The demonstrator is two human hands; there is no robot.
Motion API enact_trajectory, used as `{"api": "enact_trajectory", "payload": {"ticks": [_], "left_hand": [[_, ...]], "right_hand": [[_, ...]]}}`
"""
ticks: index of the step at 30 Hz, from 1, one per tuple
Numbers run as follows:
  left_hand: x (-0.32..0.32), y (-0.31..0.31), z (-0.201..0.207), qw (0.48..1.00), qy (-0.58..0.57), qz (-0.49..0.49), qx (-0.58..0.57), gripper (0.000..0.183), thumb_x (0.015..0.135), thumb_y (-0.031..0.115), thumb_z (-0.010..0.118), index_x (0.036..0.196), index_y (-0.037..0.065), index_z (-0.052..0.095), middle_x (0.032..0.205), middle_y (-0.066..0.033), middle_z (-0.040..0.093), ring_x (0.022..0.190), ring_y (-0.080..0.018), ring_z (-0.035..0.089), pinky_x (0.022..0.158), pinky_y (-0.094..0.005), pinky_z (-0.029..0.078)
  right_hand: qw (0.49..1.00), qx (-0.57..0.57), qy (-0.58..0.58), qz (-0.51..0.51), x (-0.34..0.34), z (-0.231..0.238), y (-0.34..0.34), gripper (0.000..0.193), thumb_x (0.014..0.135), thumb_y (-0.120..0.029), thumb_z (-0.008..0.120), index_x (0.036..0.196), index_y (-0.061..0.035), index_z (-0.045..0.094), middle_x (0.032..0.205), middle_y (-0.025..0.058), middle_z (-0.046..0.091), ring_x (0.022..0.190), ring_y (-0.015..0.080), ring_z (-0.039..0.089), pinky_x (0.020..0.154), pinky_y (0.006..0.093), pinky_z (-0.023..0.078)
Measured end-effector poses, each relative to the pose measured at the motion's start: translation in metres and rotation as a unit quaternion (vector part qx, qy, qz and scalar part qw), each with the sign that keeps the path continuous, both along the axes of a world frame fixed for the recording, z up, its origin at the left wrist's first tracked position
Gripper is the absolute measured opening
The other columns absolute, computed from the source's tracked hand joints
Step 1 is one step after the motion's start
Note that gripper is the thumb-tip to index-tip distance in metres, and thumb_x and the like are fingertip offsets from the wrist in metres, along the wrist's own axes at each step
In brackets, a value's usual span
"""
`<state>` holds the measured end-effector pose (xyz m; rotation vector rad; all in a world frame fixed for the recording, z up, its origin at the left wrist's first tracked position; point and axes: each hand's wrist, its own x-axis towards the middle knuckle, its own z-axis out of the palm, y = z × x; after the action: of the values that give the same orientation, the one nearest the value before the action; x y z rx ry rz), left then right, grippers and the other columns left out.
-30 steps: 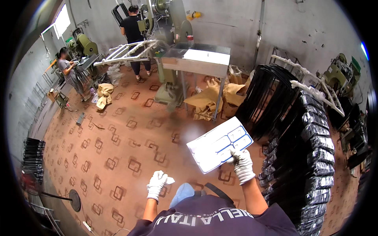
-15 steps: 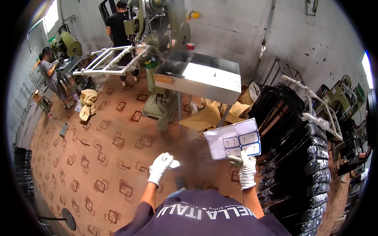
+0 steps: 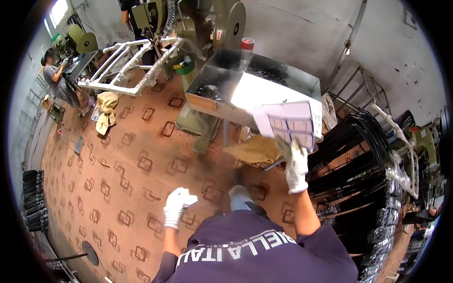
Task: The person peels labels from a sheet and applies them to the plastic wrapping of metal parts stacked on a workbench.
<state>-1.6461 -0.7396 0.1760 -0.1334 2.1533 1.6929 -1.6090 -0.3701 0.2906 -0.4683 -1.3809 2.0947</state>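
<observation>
White knit gloves cover both of my hands. My right hand (image 3: 296,167) grips the lower edge of a white label sheet (image 3: 289,123) with blue-bordered boxes, holding it up at the near right corner of a metal table (image 3: 214,109). Behind the sheet, a white board or paper (image 3: 257,92) covers part of the tabletop; whether the two touch, I cannot tell. Lower and to the left, my left hand (image 3: 175,207) is closed on a small white slip (image 3: 190,200), which sticks out past the fingertips above the floor.
A red-lidded clear jar (image 3: 247,47) stands on the table. Brown paper (image 3: 257,150) lies beneath it. Bundled black tubes (image 3: 349,146) line the right side. A white-wrapped frame (image 3: 137,88) juts out by a green machine (image 3: 193,35). A co-worker (image 3: 55,75) is at far left.
The label sheet and my right hand have moved forward to the table, which is now closer. My left hand still holds the slip, slightly lower and further left.
</observation>
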Motion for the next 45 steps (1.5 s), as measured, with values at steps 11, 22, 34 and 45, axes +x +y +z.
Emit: {"api": "enact_trajectory", "payload": {"ticks": [11, 22, 34, 45], "left_hand": [[-0.100, 0.059, 0.019, 0.980, 0.020, 0.198, -0.016, 0.034, 0.078, 0.006, 0.063, 0.110, 0.007, 0.053, 0.094, -0.0023, 0.056, 0.083, -0.0111, 0.053, 0.071, -0.0242, 0.046], [-0.161, 0.108, 0.038, 0.983, 0.066, 0.170, 0.007, 0.042, 0.086, 0.018, 0.057, 0.125, 0.009, 0.045, 0.104, -0.0064, 0.057, 0.087, -0.0139, 0.056, 0.074, -0.0273, 0.047], [-0.119, 0.091, 0.052, 0.961, -0.044, -0.249, -0.109, 0.072, 0.089, 0.062, 0.026, 0.121, 0.003, 0.050, 0.112, -0.0197, 0.059, 0.108, -0.0329, 0.054, 0.091, -0.0374, 0.041], [-0.083, 0.073, 0.053, 0.935, -0.206, -0.259, 0.128, 0.055, 0.091, 0.046, 0.045, 0.126, 0.003, 0.046, 0.066, -0.0067, 0.063, 0.041, -0.0072, 0.046, 0.040, -0.0205, 0.038]], "right_hand": [[0.912, 0.392, -0.108, 0.049, -0.397, -0.022, 0.090, 0.032, 0.092, -0.033, 0.048, 0.115, -0.0129, 0.056, 0.103, 0.0156, 0.063, 0.088, 0.0273, 0.061, 0.079, 0.0351, 0.046], [0.847, 0.409, -0.160, 0.300, -0.343, 0.015, 0.061, 0.052, 0.079, -0.004, 0.051, 0.131, -0.0088, 0.043, 0.117, 0.0105, 0.056, 0.109, 0.0178, 0.053, 0.092, 0.0287, 0.042], [0.815, 0.171, -0.233, 0.501, -0.101, -0.050, -0.119, 0.084, 0.078, -0.040, 0.068, 0.141, -0.0072, 0.024, 0.129, 0.0146, 0.047, 0.117, 0.0211, 0.047, 0.097, 0.0295, 0.037], [0.945, -0.057, -0.289, 0.140, -0.033, -0.070, -0.160, 0.027, 0.080, -0.025, 0.066, 0.095, -0.0097, 0.049, 0.066, -0.0010, 0.054, 0.046, 0.0041, 0.044, 0.038, 0.0182, 0.032]]}}
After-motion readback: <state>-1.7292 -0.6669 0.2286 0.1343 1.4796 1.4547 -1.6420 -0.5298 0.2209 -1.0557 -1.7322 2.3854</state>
